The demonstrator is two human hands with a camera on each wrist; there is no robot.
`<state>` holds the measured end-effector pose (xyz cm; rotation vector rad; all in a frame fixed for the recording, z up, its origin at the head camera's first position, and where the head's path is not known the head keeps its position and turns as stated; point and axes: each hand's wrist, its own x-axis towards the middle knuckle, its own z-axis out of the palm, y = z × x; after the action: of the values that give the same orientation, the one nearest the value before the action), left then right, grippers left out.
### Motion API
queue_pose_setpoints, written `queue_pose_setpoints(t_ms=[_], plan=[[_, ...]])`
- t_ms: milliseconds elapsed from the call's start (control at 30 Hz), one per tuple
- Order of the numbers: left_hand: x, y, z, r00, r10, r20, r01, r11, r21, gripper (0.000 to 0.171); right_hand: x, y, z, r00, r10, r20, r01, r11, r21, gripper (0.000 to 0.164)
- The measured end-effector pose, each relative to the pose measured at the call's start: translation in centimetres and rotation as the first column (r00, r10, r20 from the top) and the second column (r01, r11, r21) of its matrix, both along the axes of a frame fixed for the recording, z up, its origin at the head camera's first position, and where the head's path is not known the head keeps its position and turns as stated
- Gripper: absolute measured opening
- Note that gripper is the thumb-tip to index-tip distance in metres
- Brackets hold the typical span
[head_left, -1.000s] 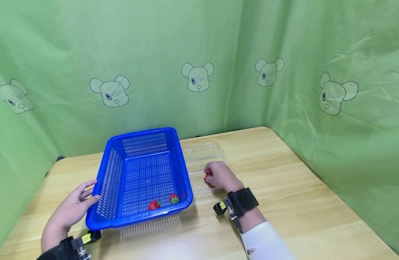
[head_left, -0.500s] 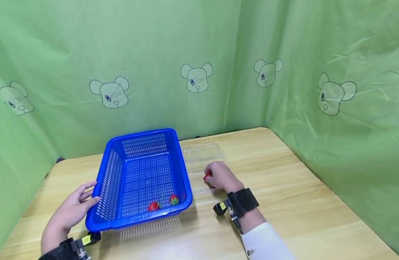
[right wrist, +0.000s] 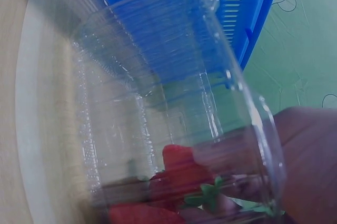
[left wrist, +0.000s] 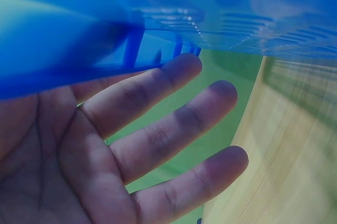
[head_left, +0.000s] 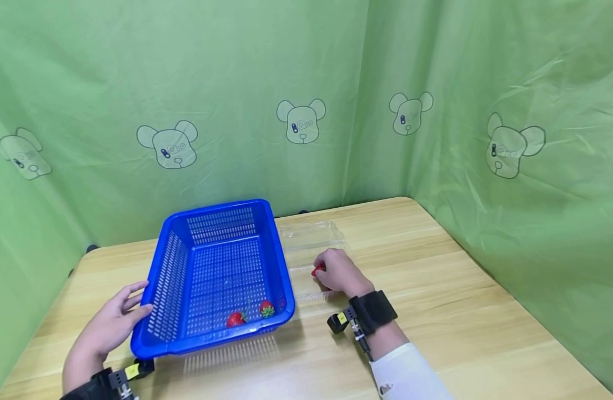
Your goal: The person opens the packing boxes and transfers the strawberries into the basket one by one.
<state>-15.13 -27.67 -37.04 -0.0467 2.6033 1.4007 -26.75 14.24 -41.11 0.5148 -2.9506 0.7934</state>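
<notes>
Red strawberry w/ green leaves [right wrist: 181,168] is in the R hand [head_left: 339,272], fingers & thumb curled snugly round it, at the nr. section of a clear, thin plastic box [head_left: 302,282]; can't tell if fruit touches box floor. R wrist view also has a second red fruit [right wrist: 139,214] low by the fingers, part blurred, seen thru the clear wall. Box sits just R of a lg. blue rectangular slotted plastic basket [head_left: 211,338], whose rim hides some of the box's L edge. L hand [head_left: 109,325] has a loose hold on the basket's L rim: thumb over the top, index touching from below/outside, other fingers spread approx. straight & apart. In the basket, nr. front R corner, lie 2 red strawberries w/ green tops: L one [head_left: 235,319], R one [head_left: 267,308], close but apart. All on a light wood-grain table [head_left: 461,311]; green curtain [head_left: 246,55] w/ bear-head prints behind. Black strap [head_left: 373,311] w/ small cam on R wrist, white sleeve [head_left: 408,372] below.
</notes>
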Motion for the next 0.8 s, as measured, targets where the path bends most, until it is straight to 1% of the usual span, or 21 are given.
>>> queue_pose_setpoints(t_ms=[267, 600, 667, 800], plan=[[0.04, 0.07, 0.11, 1.0, 0.004, 0.002, -0.004, 1.0, -0.008, 0.06, -0.05, 0.06, -0.06, 0.999, -0.024, 0.029, 0.026, 0.998, -0.051, 0.018], [0.14, 0.22, 0.14, 1.0, 0.004, 0.014, -0.004, 1.0, -0.003, 0.06, 0.45, 0.11, 0.34, 0.996, -0.002, 0.094, 0.009, 0.997, -0.073, 0.017], [0.09, 0.17, 0.1, 1.0, 0.008, 0.017, -0.008, 1.0, -0.002, 0.06, 0.44, 0.11, 0.38, 0.996, 0.008, 0.088, -0.001, 0.997, -0.076, 0.017], [-0.02, 0.06, 0.06, 1.0, 0.013, 0.022, -0.013, 1.0, -0.001, 0.06, 0.33, 0.09, 0.42, 0.999, 0.024, 0.037, -0.022, 0.998, -0.052, 0.014]])
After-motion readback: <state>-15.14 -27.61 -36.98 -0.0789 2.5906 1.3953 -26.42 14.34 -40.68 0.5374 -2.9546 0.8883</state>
